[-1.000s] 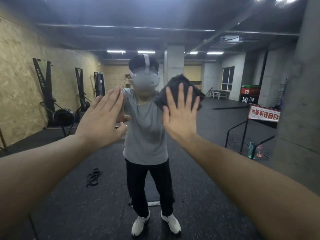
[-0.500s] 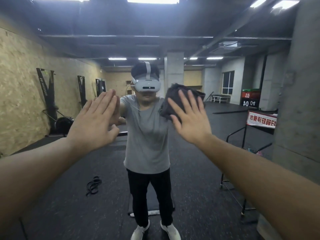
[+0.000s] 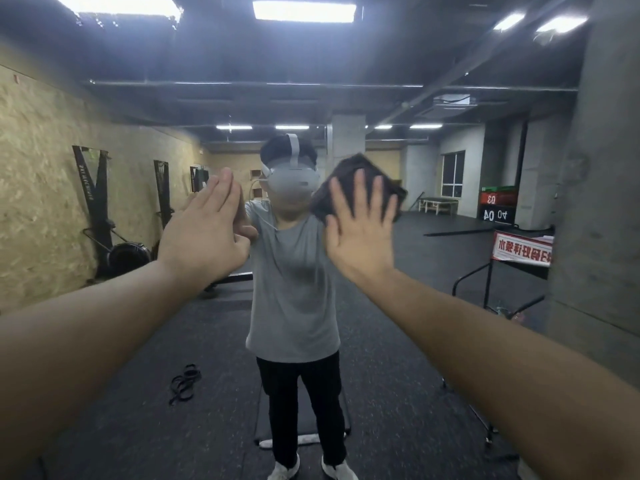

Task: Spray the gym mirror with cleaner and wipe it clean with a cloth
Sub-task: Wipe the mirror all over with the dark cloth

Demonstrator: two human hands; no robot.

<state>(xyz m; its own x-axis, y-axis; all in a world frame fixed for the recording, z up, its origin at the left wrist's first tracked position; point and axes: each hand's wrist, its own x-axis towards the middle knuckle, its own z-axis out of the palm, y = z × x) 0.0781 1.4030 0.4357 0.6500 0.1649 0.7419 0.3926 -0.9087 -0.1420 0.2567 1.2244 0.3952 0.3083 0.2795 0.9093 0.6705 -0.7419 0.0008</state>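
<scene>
We press the dark cloth (image 3: pixel 360 188) flat against the mirror (image 3: pixel 433 341) with our right hand (image 3: pixel 360 233), fingers spread, at one o'clock. At eleven, our left hand (image 3: pixel 207 230) rests flat, fingers straight, holding nothing.

Gym interior. Upper frame: dark ceiling (image 3: pixel 311 64) with lit panel lights (image 3: pixel 304 11) and exposed pipes. Left: chipboard wall (image 3: pixel 41 188) with upright exercise machines (image 3: pixel 100 209). Lower frame: black rubber floor (image 3: pixel 138 427), looped bands (image 3: pixel 185 382). Right: grey concrete pillar (image 3: pixel 602 220), window (image 3: pixel 453 173), red-and-white sign (image 3: pixel 523 251).
</scene>
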